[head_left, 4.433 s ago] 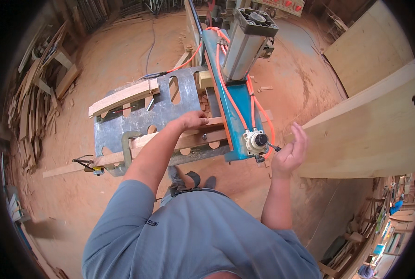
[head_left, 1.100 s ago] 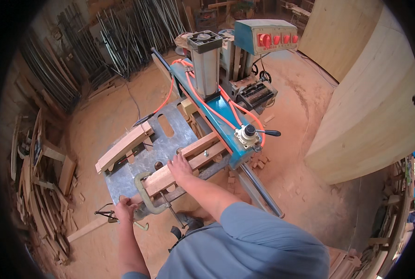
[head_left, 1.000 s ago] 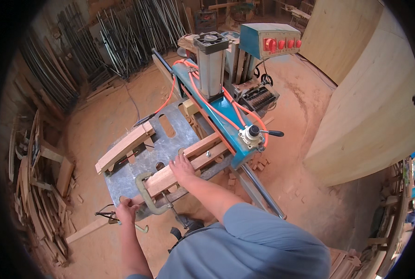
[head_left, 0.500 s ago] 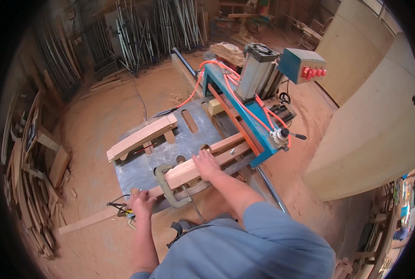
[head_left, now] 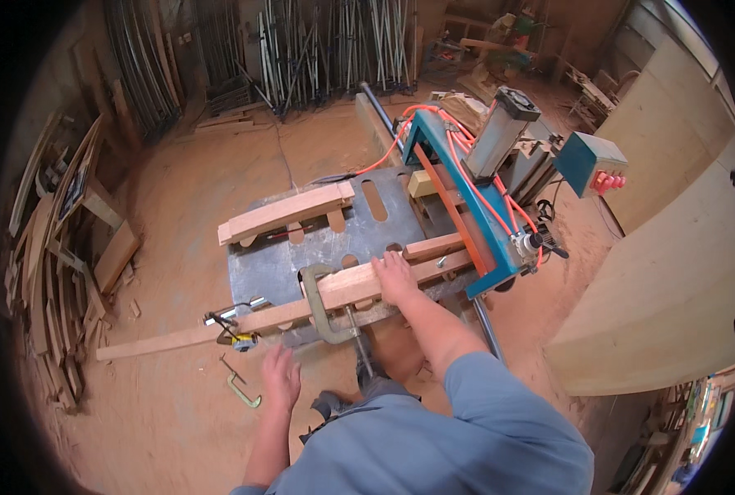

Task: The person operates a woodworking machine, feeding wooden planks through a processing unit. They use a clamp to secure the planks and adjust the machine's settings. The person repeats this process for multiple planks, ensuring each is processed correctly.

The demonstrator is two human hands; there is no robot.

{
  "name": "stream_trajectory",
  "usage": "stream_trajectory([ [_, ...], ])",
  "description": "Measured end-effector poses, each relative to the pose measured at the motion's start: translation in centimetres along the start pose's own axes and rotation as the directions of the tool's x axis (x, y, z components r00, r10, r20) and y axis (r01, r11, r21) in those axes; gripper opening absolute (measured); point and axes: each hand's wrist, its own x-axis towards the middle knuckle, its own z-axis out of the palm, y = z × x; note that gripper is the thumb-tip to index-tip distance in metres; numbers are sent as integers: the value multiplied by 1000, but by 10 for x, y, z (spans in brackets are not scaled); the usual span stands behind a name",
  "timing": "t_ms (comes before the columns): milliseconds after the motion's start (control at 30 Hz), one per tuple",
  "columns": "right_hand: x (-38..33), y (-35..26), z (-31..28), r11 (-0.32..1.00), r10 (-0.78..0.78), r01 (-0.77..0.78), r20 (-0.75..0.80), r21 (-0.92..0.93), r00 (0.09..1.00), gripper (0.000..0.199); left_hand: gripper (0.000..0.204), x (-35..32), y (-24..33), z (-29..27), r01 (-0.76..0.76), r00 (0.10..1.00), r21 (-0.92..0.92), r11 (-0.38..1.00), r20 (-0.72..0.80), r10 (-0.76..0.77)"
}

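— Right hand (head_left: 396, 276) is flat, fingers spread, pressing down on the curved wooden strip (head_left: 347, 290).

— And the left hand (head_left: 281, 375)?

— Open, empty, hovering low over the sawdust floor (head_left: 178, 165), near a small C-clamp (head_left: 239, 386) lying there.

— Where's the strip sitting?

— Along the near edge of the slotted metal surface (head_left: 334, 239), pinned by a big C-clamp (head_left: 326, 309). A second curved wooden piece (head_left: 285, 212) rests on the far edge, a blue pneumatic press (head_left: 466, 198) to the right.
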Motion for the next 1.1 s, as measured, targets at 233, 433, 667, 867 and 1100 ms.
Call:
stream_trajectory([
  [233,2,8,14,999,-47,48,-80,7,996,65,32,-262,-118,27,696,672,-41,717,390,-630],
  [433,4,12,30,997,-71,75,-151,17,986,65,35,-423,-138,6,977,93,142,156,377,-922],
  [667,5,5,28,999,-32,33,-72,20,997,65,36,-431,-120,63,992,130,-34,125,307,-943],
  [867,4,4,30,1000,-12,13,-78,9,997,66,36,-379,-63,64,955,260,-211,210,248,-933],
  [1100,2,12,40,999,-20,25,-122,36,992,66,24,-431,-81,38,962,186,-249,111,302,-935],
])
